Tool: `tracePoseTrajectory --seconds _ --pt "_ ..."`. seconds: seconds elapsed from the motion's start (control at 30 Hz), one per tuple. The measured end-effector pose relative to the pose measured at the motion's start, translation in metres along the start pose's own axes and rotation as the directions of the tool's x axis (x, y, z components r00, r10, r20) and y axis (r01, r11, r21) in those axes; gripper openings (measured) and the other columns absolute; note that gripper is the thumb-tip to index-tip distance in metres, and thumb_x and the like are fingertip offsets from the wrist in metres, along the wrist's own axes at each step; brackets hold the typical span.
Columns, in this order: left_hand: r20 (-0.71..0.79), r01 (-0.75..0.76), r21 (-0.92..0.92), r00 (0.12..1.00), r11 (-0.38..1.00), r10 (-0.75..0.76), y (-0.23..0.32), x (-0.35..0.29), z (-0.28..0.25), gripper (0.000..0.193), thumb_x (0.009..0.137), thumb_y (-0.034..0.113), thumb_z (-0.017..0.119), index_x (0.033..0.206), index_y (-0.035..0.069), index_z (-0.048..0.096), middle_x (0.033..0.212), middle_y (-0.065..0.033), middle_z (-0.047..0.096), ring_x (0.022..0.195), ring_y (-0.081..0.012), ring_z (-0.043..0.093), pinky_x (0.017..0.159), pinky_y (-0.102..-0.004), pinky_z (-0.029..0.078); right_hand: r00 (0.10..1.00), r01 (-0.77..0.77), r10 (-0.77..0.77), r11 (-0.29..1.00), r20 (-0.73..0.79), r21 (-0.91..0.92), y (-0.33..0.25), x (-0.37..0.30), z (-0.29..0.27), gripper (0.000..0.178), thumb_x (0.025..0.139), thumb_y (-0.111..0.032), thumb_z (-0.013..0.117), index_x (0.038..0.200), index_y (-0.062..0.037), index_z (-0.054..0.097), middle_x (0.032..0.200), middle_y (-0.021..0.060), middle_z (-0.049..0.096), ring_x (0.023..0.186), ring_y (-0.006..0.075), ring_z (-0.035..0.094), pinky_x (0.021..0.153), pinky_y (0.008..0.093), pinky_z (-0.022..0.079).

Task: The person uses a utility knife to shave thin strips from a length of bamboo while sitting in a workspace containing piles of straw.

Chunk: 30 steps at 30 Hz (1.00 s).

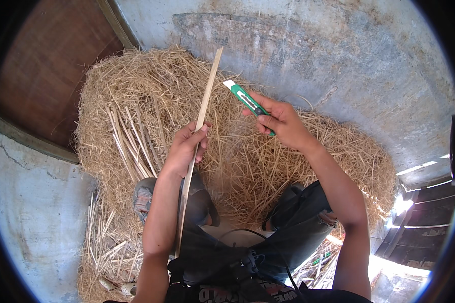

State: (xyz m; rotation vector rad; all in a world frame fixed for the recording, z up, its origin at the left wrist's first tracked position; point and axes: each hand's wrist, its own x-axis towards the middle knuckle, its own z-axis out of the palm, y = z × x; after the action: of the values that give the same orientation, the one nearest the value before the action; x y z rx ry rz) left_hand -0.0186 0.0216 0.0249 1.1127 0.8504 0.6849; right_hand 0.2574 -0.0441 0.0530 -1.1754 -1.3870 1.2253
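Note:
My left hand [188, 146] is closed around the middle of a long, flat strip of pale wood, perhaps bamboo [205, 103]. The strip stands up and tilts slightly right at its top, and its lower part runs along my left forearm down to my lap. In my right hand [282, 122] is a green utility knife [246, 101], my thumb resting by its dark slider. The knife's pale tip points up and left, close to the strip's upper part but apart from it.
Dry straw [151, 76] is heaped in front of me and around my legs. Several thin sticks [131, 139] lie on it at the left, with more cut pieces [103, 227] below. A grey wall [328, 60] curves behind; a brown panel [55, 70] stands at the far left.

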Motion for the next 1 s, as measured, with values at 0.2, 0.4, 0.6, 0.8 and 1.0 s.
tracePoseTrajectory --seconds 0.2,0.4,0.6,0.8,1.0 --pt "0.006 -0.001 -0.006 1.0 1.0 0.001 -0.003 0.003 -0.005 0.03 0.104 0.026 0.061 0.122 0.002 0.061 0.07 0.002 0.055 0.049 -0.0055 0.046 0.042 -0.0205 0.035 1.0 -0.002 0.0 0.997 0.022 0.074 0.003 -0.001 0.003 0.05 0.105 -0.007 0.053 0.155 -0.0038 0.043 0.115 0.0088 0.072 0.068 0.0073 0.052 0.062 0.0238 0.046" --pt "-0.018 0.007 0.009 1.0 1.0 -0.007 0.0 0.002 0.001 0.033 0.105 0.025 0.059 0.125 -0.002 0.059 0.069 0.0028 0.052 0.047 -0.0045 0.043 0.041 -0.0187 0.033 0.998 -0.027 0.026 1.0 -0.062 -0.005 0.006 0.002 0.001 0.04 0.108 -0.018 0.053 0.145 -0.0016 0.054 0.1 0.0065 0.073 0.061 0.0049 0.052 0.055 0.0227 0.044" --pt "-0.011 0.01 0.024 1.0 1.0 -0.009 -0.001 0.002 0.002 0.036 0.104 0.026 0.06 0.126 -0.002 0.058 0.069 0.0031 0.052 0.047 -0.0041 0.043 0.041 -0.0183 0.033 0.999 -0.014 0.012 0.999 -0.04 -0.042 0.005 0.0 -0.001 0.04 0.108 -0.016 0.052 0.145 -0.0013 0.054 0.097 0.0046 0.072 0.06 0.005 0.051 0.053 0.0221 0.043" --pt "-0.014 0.017 0.025 1.0 1.0 -0.017 0.001 0.001 0.005 0.036 0.104 0.026 0.06 0.127 -0.002 0.058 0.069 0.0033 0.052 0.046 -0.0041 0.043 0.04 -0.0184 0.033 1.0 0.023 -0.023 1.0 -0.005 0.011 0.008 0.0 0.0 0.041 0.107 -0.013 0.052 0.146 -0.0007 0.052 0.098 0.0046 0.071 0.062 0.0047 0.051 0.055 0.0218 0.042" --pt "-0.01 0.01 0.043 1.0 0.999 -0.01 -0.001 0.002 0.006 0.037 0.104 0.027 0.06 0.126 -0.003 0.058 0.069 0.0028 0.052 0.047 -0.0048 0.043 0.041 -0.0192 0.033 1.0 -0.005 0.003 0.997 -0.018 -0.074 0.008 0.0 0.001 0.042 0.107 -0.019 0.055 0.145 -0.0011 0.053 0.099 0.0052 0.07 0.069 0.007 0.053 0.061 0.0252 0.045"
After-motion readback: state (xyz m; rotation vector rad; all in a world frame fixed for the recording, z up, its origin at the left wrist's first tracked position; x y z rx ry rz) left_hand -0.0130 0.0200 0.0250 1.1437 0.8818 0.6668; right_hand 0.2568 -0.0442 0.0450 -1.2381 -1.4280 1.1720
